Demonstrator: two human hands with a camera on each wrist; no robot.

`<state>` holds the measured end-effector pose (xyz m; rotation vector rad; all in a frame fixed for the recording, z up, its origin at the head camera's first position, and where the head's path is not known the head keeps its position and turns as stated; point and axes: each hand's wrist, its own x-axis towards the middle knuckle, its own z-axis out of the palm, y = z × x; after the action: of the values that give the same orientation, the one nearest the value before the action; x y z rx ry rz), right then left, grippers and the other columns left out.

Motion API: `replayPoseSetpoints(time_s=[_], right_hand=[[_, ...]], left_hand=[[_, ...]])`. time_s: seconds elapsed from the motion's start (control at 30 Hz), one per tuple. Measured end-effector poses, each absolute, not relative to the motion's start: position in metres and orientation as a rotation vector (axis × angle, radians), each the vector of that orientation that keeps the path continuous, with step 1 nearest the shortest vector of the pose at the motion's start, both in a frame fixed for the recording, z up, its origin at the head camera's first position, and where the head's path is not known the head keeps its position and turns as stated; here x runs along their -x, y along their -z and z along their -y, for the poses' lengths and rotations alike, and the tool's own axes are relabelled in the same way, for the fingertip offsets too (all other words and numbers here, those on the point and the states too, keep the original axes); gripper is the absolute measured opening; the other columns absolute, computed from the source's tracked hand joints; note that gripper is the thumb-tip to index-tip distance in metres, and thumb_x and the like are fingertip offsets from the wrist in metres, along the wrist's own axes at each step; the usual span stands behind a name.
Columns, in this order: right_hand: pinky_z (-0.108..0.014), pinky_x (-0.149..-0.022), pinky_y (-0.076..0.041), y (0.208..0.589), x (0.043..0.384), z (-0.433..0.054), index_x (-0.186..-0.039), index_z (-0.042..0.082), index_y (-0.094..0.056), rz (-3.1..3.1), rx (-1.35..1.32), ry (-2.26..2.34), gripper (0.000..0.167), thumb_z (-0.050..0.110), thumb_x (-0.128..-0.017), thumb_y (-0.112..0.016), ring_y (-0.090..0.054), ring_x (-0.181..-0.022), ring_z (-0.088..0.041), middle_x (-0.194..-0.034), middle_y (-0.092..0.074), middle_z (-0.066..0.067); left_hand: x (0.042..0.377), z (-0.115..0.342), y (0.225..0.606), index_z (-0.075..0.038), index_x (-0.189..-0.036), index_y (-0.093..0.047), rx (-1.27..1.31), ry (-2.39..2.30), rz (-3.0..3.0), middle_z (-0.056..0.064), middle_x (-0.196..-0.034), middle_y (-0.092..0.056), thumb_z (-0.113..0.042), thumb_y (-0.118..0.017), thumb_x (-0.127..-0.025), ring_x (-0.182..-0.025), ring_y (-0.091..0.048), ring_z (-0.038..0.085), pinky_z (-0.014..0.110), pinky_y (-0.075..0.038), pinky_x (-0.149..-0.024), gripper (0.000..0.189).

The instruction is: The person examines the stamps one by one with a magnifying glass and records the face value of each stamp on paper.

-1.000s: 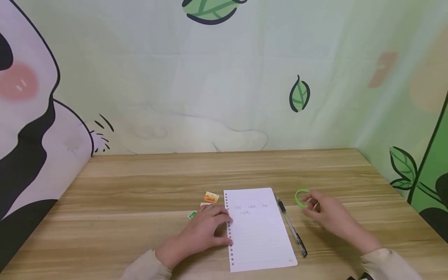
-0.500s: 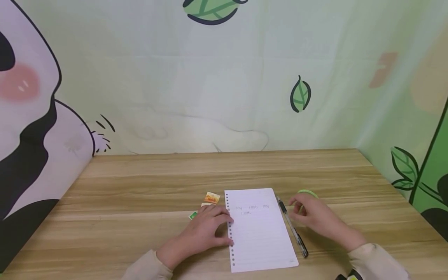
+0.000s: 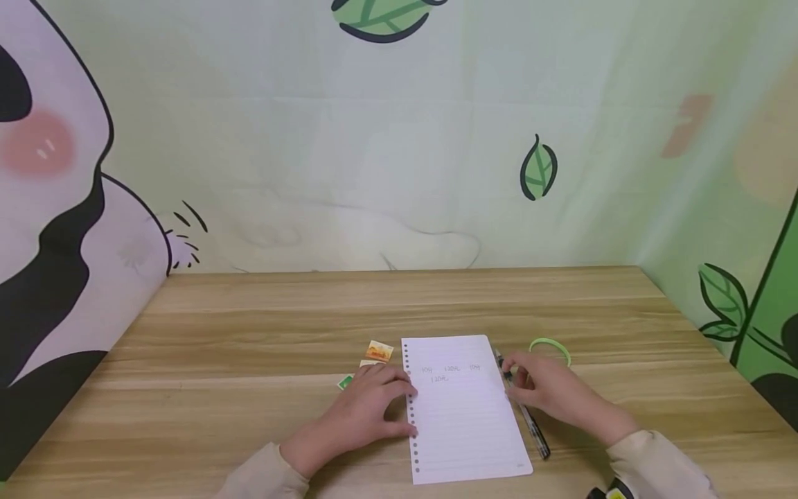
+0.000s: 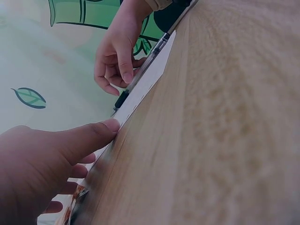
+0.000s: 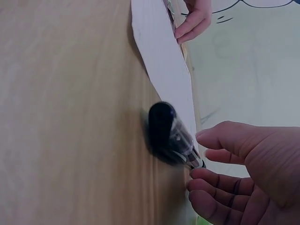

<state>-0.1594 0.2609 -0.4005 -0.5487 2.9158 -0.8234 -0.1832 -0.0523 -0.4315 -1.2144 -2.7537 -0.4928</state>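
Observation:
A sheet of lined, hole-punched paper [image 3: 467, 430] lies on the wooden table with a few handwritten marks near its top. My left hand [image 3: 361, 402] rests at its punched edge, thumb and fingertips touching the margin. Along the right edge of the sheet lies a black-capped clear pen [image 3: 535, 431]. Over the pen's upper part is my right hand [image 3: 555, 391], fingers loosely bent. In the right wrist view the thumb [image 5: 218, 133] and fingers stand apart on either side of the pen [image 5: 164, 124], without a visible pinch.
A light green ring [image 3: 552, 342] lies behind the right hand, partly covered by it. Small stamp-like cards lie left of the paper: an orange one [image 3: 379, 351], another half hidden, and a green one [image 3: 345, 381]. A printed cloth backdrop [image 3: 399, 152] stands behind the table.
My right hand has moved left, from the green ring across to the pen, leaving the ring on the table. My left hand stays at the paper's edge.

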Motion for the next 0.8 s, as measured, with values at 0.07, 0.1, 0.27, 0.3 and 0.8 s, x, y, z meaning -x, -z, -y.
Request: replayPoseSetpoints(time_s=[0.07, 0.1, 0.27, 0.3, 0.8], right_hand=[[-0.018, -0.053, -0.041, 0.4013, 0.1602, -0.2598, -0.106, 0.006, -0.059, -2.929, 0.545, 0.800, 0.023, 0.014, -0.086, -0.068, -0.044, -0.059, -0.001, -0.075, -0.057, 0.005], [-0.018, -0.052, -0.040, 0.4018, 0.1607, -0.2592, -0.105, 0.007, -0.059, -2.935, 0.543, 0.789, 0.022, 0.014, -0.086, -0.068, -0.043, -0.059, -0.001, -0.074, -0.056, 0.005], [-0.018, -0.049, -0.037, 0.4044, 0.1619, -0.2559, -0.103, 0.008, -0.059, -2.943, 0.548, 0.752, 0.019, 0.013, -0.086, -0.068, -0.040, -0.055, -0.001, -0.067, -0.051, 0.007], [-0.018, -0.049, -0.036, 0.4046, 0.1621, -0.2553, -0.102, 0.008, -0.059, -2.943, 0.545, 0.750, 0.019, 0.012, -0.086, -0.068, -0.040, -0.055, -0.002, -0.066, -0.050, 0.007], [-0.018, -0.047, -0.034, 0.4044, 0.1638, -0.2516, -0.097, 0.012, -0.059, -2.971, 0.524, 0.671, 0.011, 0.010, -0.088, -0.065, -0.039, -0.053, -0.003, -0.063, -0.047, 0.006]], left_hand=[[0.1832, 0.0522, 0.4308, -0.018, -0.111, -0.069, 1.217, 0.503, 2.758, -0.003, -0.118, -0.061, -0.050, -0.075, -0.076, -0.117, -0.053, 0.018, 0.040, -0.038, -0.108, 0.048], [0.1831, 0.0522, 0.4303, -0.018, -0.111, -0.069, 1.218, 0.508, 2.762, -0.002, -0.118, -0.061, -0.050, -0.075, -0.076, -0.117, -0.053, 0.018, 0.040, -0.037, -0.108, 0.048], [0.1838, 0.0520, 0.4305, -0.018, -0.111, -0.068, 1.222, 0.491, 2.770, -0.003, -0.118, -0.061, -0.050, -0.075, -0.076, -0.118, -0.053, 0.018, 0.041, -0.037, -0.108, 0.048], [0.1840, 0.0520, 0.4307, -0.018, -0.111, -0.068, 1.222, 0.489, 2.770, -0.002, -0.118, -0.061, -0.050, -0.075, -0.076, -0.118, -0.053, 0.018, 0.041, -0.037, -0.108, 0.048], [0.1838, 0.0520, 0.4301, -0.018, -0.112, -0.068, 1.218, 0.499, 2.775, -0.002, -0.119, -0.061, -0.049, -0.075, -0.077, -0.118, -0.053, 0.019, 0.041, -0.038, -0.108, 0.048]])
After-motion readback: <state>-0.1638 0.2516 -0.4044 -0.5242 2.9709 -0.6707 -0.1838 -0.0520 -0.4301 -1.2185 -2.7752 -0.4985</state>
